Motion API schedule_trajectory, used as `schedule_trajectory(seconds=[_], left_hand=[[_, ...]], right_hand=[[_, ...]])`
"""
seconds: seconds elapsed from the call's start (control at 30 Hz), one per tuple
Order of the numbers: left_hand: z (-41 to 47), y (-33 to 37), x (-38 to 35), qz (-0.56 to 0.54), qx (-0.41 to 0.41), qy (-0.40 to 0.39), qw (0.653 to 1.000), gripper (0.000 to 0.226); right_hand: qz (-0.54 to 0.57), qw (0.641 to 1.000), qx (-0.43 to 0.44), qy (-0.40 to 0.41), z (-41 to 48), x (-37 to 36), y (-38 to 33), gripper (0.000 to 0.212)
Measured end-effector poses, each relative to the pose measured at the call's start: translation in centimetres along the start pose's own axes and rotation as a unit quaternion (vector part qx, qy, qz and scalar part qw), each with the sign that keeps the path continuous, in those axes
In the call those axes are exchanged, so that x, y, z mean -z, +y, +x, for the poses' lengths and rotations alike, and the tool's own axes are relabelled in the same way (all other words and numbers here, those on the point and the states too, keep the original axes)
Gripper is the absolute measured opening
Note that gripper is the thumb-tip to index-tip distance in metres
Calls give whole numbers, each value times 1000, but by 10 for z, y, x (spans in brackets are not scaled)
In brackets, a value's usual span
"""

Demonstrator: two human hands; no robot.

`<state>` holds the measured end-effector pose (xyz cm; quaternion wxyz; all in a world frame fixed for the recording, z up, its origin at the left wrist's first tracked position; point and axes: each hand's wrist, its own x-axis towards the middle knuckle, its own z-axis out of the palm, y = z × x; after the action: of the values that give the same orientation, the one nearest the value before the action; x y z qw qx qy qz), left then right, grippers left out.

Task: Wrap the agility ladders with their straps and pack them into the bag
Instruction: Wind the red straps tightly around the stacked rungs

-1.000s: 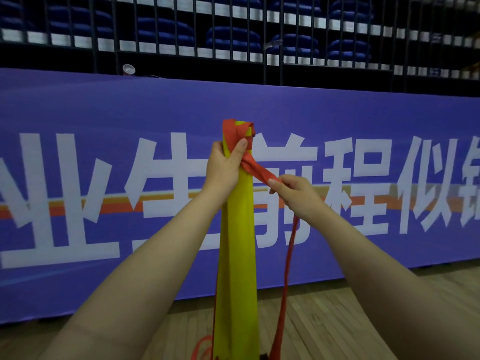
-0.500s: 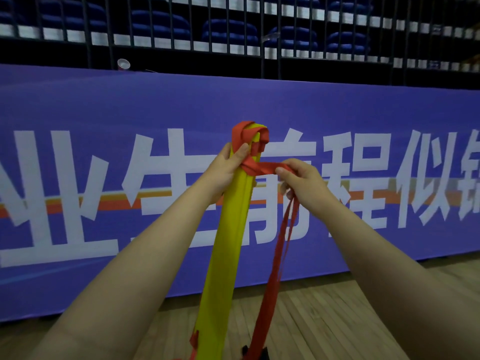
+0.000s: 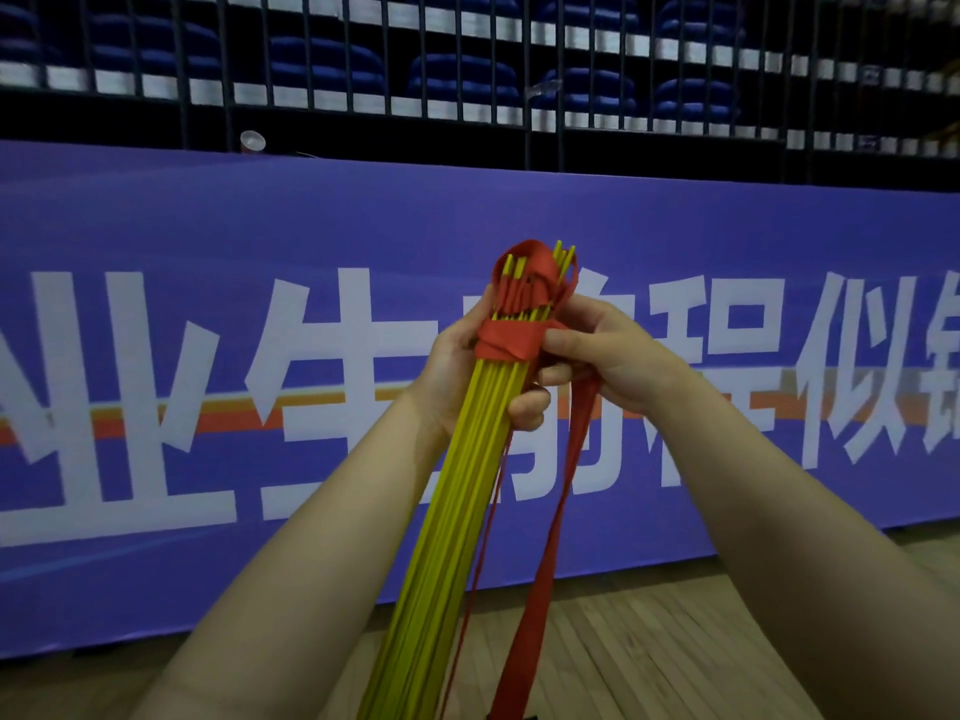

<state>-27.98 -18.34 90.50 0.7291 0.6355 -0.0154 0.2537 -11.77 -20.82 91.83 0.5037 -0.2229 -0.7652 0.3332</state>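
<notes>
A: Entry, head view. Where is the bundle of flat yellow plastic ladder rungs (image 3: 467, 485)?

B: The person holds it up in front of them. It slants from the lower edge of the frame up to the hands, with the top end tilted slightly right. A red woven fabric strap (image 3: 506, 343) runs round it near the top, and loose red loops sit above the wrap.

A: Left hand (image 3: 457, 366)?

B: Curled round the rungs just under the wrap, gripping them.

A: Right hand (image 3: 608, 356)?

B: Thumb and fingers pinch the strap at the right side of the wrap. The free tail hangs from that hand toward the wooden plank floor (image 3: 675, 641).

A: Background?

B: Purple banner with large white characters (image 3: 208, 241), and rows of dark blue seats (image 3: 322, 59) above it.
</notes>
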Motion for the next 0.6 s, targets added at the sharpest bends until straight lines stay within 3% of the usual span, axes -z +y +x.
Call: schedule_trajectory(seconds=[0.1,0.27,0.37,0.5,0.6], left_hand=[[-4,7,1,14,31,-41,999,73],[-10,15,-3,70,39,2,997,82],[-13,16,-9,94,35,101,990,78],[-21,16,-4,169,-54,231,957,43],[-29,-4,1,106,-141,299,938,68]], right_hand=[[-6,1000,14,-19,-3,-5,-12,26],[-37,999,35,-18,-4,-14,-20,27],[-35,999,38,-13,-2,-20,-25,25],[-93,995,1,46,4,-30,-27,34],[-182,978,-30,94,10,-39,-25,35]])
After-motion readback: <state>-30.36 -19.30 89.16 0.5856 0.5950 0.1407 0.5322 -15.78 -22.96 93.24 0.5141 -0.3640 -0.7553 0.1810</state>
